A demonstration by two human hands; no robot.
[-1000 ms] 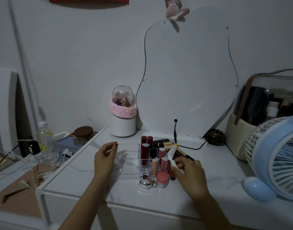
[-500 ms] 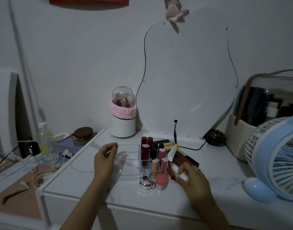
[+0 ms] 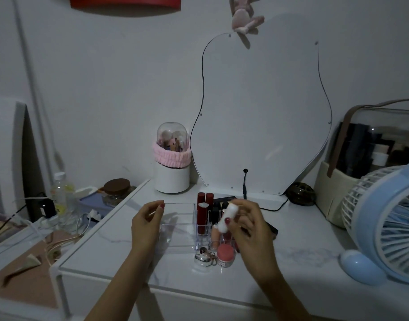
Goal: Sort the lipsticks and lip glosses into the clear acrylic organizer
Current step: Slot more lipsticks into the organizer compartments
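The clear acrylic organizer [image 3: 175,225] sits mid-table, its left half bare. Dark red lipsticks [image 3: 202,216] stand in its right slots, with pinkish tubes partly hidden behind my right hand. My left hand [image 3: 145,225] holds the organizer's left rim, fingers curled on the edge. My right hand [image 3: 247,230] grips a white tube [image 3: 228,216], tilted above the right slots. A pink-lidded jar [image 3: 225,254] and a small silver case [image 3: 203,259] lie in front of the organizer.
An irregular mirror [image 3: 263,117] leans on the wall behind, its cable [image 3: 245,181] running down. A white brush holder with pink band [image 3: 172,163] stands back left. A blue fan [image 3: 384,223] and a cosmetics case [image 3: 361,163] fill the right. Lower clutter lies left.
My right hand lifted the white tube from the table beside the organizer and brought it up and left over the right slots. My left hand stayed on the organizer's rim.
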